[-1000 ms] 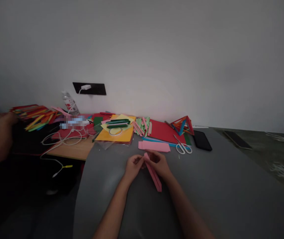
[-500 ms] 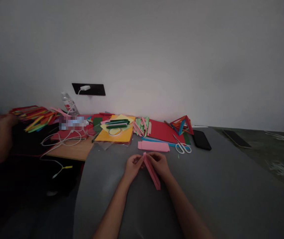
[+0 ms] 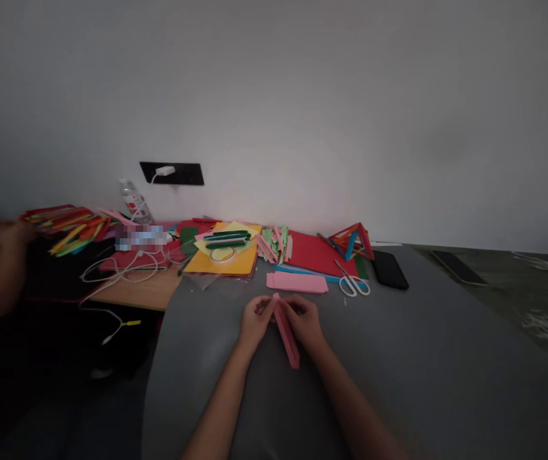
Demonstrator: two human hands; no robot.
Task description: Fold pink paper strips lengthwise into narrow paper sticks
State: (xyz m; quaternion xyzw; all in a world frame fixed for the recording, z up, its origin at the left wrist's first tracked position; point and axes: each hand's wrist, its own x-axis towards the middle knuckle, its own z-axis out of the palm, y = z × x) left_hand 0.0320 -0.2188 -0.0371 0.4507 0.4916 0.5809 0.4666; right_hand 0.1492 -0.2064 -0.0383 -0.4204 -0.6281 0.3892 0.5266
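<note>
A long folded strip of pink paper (image 3: 287,338) slants between my hands, its lower end pointing toward me. My left hand (image 3: 256,319) pinches its far end from the left. From the right, my right hand (image 3: 304,319) is closed on the same end, thumb against the paper. The exact fold under my fingertips is hidden. Just beyond my hands lies a flat pink paper piece (image 3: 297,282). White-handled scissors (image 3: 353,284) rest to the right of it.
Along the wall lie a yellow paper stack (image 3: 220,259), red paper (image 3: 312,252), pink and green strips (image 3: 276,245), a folded-paper frame (image 3: 353,241) and a black phone (image 3: 389,270). At left are a bottle (image 3: 135,201), white cables (image 3: 125,273) and another person's hand (image 3: 12,239).
The near end of the pink strip has swung slightly left, so the strip stands steeper. Both my hands keep their pinch. The other person's hand has shifted a little.
</note>
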